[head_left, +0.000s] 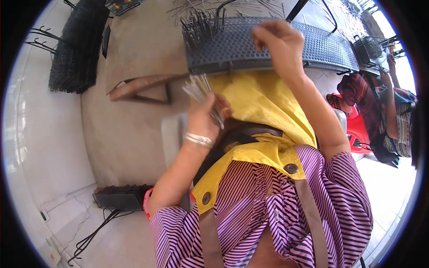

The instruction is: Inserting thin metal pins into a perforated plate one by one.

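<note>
My left hand is closed around a bundle of thin metal rods, held over the left side of my lap. The rods stick out past both sides of the fist. Above the dark perforated rack is my right hand, its fingers curled in a pinch and slightly blurred. Whatever may be between those fingertips is too small to make out. Many similar rods stand upright in the holes at the rack's left end.
More rods lie scattered beyond the rack. A rusty metal frame rests on the floor to the left. Stacked black racks stand by the left wall, another black rack at lower left. A person sits on a red chair at right.
</note>
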`<move>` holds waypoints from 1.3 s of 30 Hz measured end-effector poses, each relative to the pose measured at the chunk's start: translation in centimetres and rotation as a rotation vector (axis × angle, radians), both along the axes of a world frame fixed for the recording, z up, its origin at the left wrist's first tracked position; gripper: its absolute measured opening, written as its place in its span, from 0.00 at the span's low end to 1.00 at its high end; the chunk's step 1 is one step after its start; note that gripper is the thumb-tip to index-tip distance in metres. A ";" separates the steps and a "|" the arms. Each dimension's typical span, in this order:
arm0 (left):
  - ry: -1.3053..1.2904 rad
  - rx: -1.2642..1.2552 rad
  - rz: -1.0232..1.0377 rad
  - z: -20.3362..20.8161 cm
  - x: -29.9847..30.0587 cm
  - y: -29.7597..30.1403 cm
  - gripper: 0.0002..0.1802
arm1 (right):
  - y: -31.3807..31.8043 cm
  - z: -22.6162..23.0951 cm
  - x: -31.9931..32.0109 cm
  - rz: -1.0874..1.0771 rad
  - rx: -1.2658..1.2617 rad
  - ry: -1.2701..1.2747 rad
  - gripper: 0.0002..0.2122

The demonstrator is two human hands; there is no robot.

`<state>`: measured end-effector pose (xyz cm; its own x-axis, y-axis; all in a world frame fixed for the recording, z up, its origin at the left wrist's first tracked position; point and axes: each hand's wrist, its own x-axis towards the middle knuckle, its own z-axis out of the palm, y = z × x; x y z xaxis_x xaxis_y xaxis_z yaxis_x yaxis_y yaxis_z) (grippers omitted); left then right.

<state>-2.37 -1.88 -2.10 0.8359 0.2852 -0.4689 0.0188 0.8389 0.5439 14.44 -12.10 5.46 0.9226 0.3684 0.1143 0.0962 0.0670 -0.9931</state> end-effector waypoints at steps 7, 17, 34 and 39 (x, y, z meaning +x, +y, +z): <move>0.015 -0.164 -0.090 -0.3 -0.3 -0.4 0.08 | 4.0 -0.6 1.5 -0.082 -0.031 -0.377 0.03; 0.113 -0.155 -0.148 1.6 0.0 -0.2 0.11 | 6.0 -1.1 3.1 0.065 0.220 -1.184 0.04; 0.070 -0.048 -0.069 0.8 0.2 0.4 0.12 | 7.3 -3.4 2.5 0.151 -0.538 -0.875 0.02; 0.042 -0.015 -0.037 0.5 0.4 0.2 0.11 | 6.3 -4.5 2.0 0.085 -0.420 -0.829 0.08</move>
